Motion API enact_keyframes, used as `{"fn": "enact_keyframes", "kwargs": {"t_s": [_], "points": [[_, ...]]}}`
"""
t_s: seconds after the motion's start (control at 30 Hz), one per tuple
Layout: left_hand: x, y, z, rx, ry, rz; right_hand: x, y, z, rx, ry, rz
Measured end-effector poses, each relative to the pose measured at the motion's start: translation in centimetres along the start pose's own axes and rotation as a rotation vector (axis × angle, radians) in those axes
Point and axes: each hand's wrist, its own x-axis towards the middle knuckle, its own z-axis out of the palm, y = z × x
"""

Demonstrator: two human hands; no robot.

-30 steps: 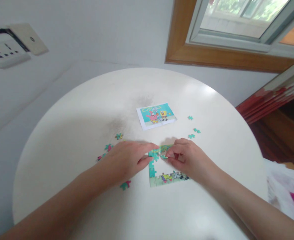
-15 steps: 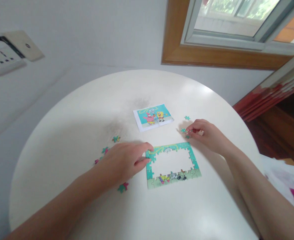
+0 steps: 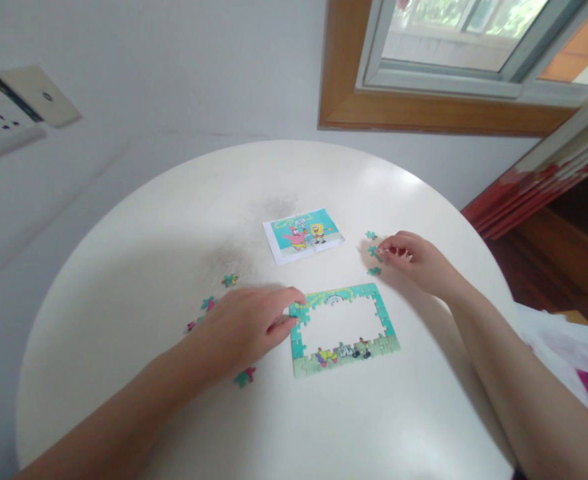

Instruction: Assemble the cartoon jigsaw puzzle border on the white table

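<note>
A jigsaw puzzle [image 3: 298, 365] lies flat on the white table, its teal and grey-green border joined and its middle bare. My left hand [image 3: 254, 317] rests at its left edge, thumb and forefinger apart and touching the border; the other fingers are tucked out of sight. Beyond the puzzle's upper right corner, my right hand [image 3: 414, 257] pinches a small teal puzzle piece [image 3: 373, 251] at its fingertips. Close by lie two more loose pieces, a teal piece [image 3: 371, 235] behind and a darker green piece [image 3: 374, 271] in front.
A printed picture card [image 3: 304, 235] with cartoon figures lies behind the puzzle. Several loose pieces are scattered left of it, among them a green and pink piece [image 3: 245, 377] and a green and yellow piece [image 3: 229, 280]. The round table [image 3: 124, 267] meets a wall below a window.
My right hand has shifted slightly back, away from the puzzle, with a teal piece at its fingertips. The darker green piece now shows apart from the fingers. My left hand stays in place.
</note>
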Motion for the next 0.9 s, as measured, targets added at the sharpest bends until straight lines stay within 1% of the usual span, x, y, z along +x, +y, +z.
{"fn": "enact_keyframes", "kwargs": {"t_s": [0.27,0.5,0.9], "points": [[0.1,-0.2,0.2,0.021,0.029,0.026,0.4,0.7,0.0,0.026,0.088,-0.028],[-0.1,-0.5,0.7,0.008,0.065,0.064,0.7,1.2,0.3,0.080,0.166,-0.015],[-0.2,-0.4,0.4,0.007,0.092,0.069,0.5,1.5,0.5,0.064,0.200,0.014]]}}
